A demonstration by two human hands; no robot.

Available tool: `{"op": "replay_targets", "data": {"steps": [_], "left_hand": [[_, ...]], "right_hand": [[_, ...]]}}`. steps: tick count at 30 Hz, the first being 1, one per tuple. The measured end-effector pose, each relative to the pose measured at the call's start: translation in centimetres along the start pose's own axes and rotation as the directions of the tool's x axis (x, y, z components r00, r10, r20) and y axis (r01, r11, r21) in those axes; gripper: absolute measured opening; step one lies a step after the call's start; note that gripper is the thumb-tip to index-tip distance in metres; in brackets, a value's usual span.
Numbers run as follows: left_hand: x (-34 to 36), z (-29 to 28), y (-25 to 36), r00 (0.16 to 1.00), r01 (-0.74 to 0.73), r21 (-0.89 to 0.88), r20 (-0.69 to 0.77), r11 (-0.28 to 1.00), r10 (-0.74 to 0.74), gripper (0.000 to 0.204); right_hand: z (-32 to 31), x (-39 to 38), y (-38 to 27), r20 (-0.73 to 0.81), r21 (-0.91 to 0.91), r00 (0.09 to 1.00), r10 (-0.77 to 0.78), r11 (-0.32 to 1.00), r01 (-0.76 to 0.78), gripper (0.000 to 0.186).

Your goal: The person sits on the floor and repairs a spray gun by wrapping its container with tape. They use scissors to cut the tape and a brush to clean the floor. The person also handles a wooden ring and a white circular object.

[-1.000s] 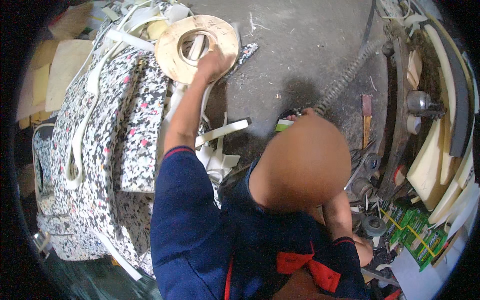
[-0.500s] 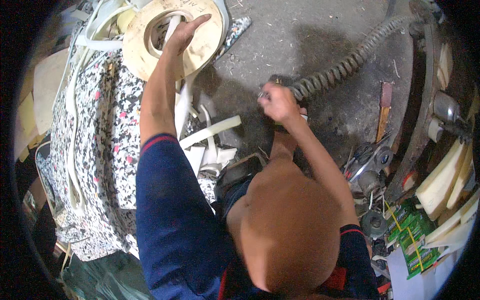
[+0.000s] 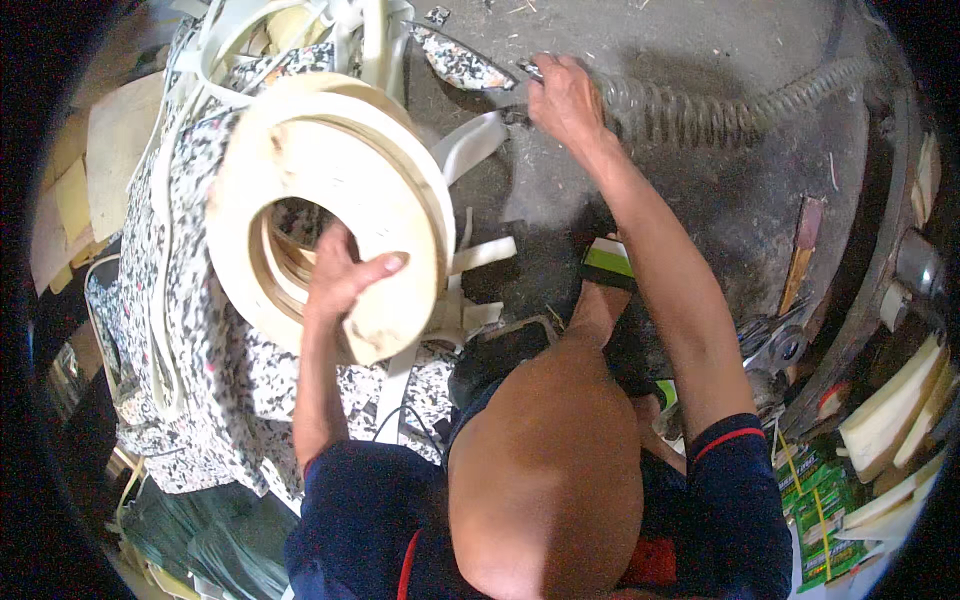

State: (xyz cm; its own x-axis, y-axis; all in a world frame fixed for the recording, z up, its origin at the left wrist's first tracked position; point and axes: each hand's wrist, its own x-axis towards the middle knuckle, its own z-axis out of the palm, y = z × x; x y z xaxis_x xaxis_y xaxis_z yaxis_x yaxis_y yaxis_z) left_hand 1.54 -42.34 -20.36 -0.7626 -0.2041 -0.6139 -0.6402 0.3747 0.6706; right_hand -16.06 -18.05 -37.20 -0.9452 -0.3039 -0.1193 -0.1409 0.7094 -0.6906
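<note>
My left hand (image 3: 343, 280) reaches into the centre hole of a pale, ring-shaped wooden frame (image 3: 325, 165). Its fingers hook inside the hole while the thumb lies over the rim, so the frame is held up at a tilt above the speckled foam. Farther off and to the right, my right hand (image 3: 568, 98) is closed around the end of a clear coiled hose (image 3: 670, 110). A small dark metal tip (image 3: 530, 70) pokes out past the fingers; the rest of that end is hidden in my grip.
Black-and-white speckled foam (image 3: 240, 400) is piled at the left, with white strips (image 3: 485, 255) around it. A wooden-handled tool (image 3: 800, 255) lies on the grey floor at right. Green packets (image 3: 825, 510) and pale foam pieces (image 3: 890, 395) sit lower right. My bare knee (image 3: 550, 470) juts into the middle.
My left hand has brought the wooden frame closer to me, and the frame now shows more of its face and side. My right hand has moved farther away, carrying the hose end with it.
</note>
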Motion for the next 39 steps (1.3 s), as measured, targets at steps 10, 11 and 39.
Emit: {"op": "replay_targets", "data": {"steps": [10, 11, 39], "left_hand": [[1.4, 2.4, -7.3, 1.000, -0.002, 0.497, -0.011, 0.868, 0.009, 0.079], [1.6, 2.4, -7.7, 1.000, 0.029, 0.524, -0.026, 0.851, -0.018, 0.085], [4.9, 2.6, -8.2, 0.990, 0.140, 0.553, -0.049, 0.821, -0.136, 0.084]], "right_hand": [[6.3, 5.2, -3.8, 0.137, -0.135, 0.990, 0.007, 0.991, 0.011, 0.038], [7.3, 5.3, -3.9, 0.121, -0.184, 0.991, 0.053, 0.982, -0.030, 0.037], [-4.2, 17.7, 6.4, -0.204, -0.394, 0.954, 0.220, 0.873, -0.286, 0.025]]}}
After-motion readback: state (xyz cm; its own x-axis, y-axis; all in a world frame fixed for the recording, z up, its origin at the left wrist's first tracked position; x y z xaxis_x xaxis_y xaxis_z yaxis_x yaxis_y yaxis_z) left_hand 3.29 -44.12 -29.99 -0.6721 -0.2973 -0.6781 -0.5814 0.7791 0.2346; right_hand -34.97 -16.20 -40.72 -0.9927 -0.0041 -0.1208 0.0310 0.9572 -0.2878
